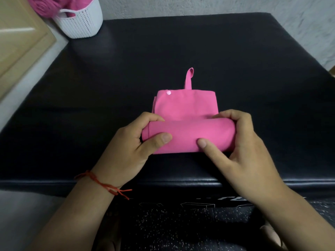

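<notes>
A pink cloth bag lies on the black padded surface. Its near part is wound into a roll, and its far part lies flat. On the flat part sits a pale snap button, and a strap loop points away from me. My left hand grips the roll's left end, thumb on top and fingers curled behind. The roll's right end is held by my right hand, thumb pressed on the front and fingers over the back.
A white perforated basket with pink rolled cloths stands at the far left corner. A beige wooden panel lines the left side. The grey wall runs behind. The surface's front edge is just below my wrists.
</notes>
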Demonstrator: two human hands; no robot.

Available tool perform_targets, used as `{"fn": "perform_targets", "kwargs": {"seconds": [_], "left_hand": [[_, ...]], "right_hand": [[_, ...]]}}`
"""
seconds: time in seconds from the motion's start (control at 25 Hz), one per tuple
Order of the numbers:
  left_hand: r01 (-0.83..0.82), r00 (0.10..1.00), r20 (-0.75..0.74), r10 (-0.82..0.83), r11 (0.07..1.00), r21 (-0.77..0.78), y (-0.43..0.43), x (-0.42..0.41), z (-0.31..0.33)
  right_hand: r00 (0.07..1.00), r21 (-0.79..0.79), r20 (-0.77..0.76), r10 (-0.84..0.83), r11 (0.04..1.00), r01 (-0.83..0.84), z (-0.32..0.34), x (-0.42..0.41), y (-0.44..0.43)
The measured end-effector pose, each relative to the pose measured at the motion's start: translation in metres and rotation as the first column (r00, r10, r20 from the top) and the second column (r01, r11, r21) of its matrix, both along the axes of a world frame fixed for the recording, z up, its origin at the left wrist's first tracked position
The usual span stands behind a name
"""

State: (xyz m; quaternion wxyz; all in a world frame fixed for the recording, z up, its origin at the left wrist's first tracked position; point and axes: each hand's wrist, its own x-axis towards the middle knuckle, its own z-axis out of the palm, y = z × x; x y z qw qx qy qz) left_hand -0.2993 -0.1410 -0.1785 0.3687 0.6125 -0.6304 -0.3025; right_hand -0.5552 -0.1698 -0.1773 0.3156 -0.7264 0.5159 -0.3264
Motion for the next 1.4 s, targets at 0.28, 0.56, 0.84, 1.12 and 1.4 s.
{"fn": "perform_targets", "kwargs": {"seconds": [0.28,0.56,0.84,1.12,1.4], "left_hand": [[-0.060,0.997,0.042,0.059,0.997,0.040,0.000,-0.006,0.000],[-0.087,0.979,0.166,0.121,0.977,-0.197,-0.003,-0.009,-0.005],[0.090,0.978,0.204,-0.049,0.977,-0.193,0.004,0.004,-0.009],[0.097,0.977,0.200,-0.077,0.991,-0.092,0.000,0.008,-0.008],[0.069,0.993,0.099,-0.066,0.997,-0.033,-0.002,0.003,-0.003]], "right_hand": [[0.944,-0.212,-0.330,0.007,0.974,-0.081,-0.008,-0.016,-0.007],[0.923,-0.219,-0.377,-0.071,0.976,-0.014,-0.009,-0.009,-0.008],[0.941,-0.100,-0.306,-0.142,0.988,0.116,-0.005,0.001,-0.013],[0.957,-0.109,-0.231,-0.176,0.982,0.155,-0.007,0.004,-0.017],[0.997,-0.199,-0.053,-0.057,0.979,0.045,-0.014,-0.002,-0.014]]}}
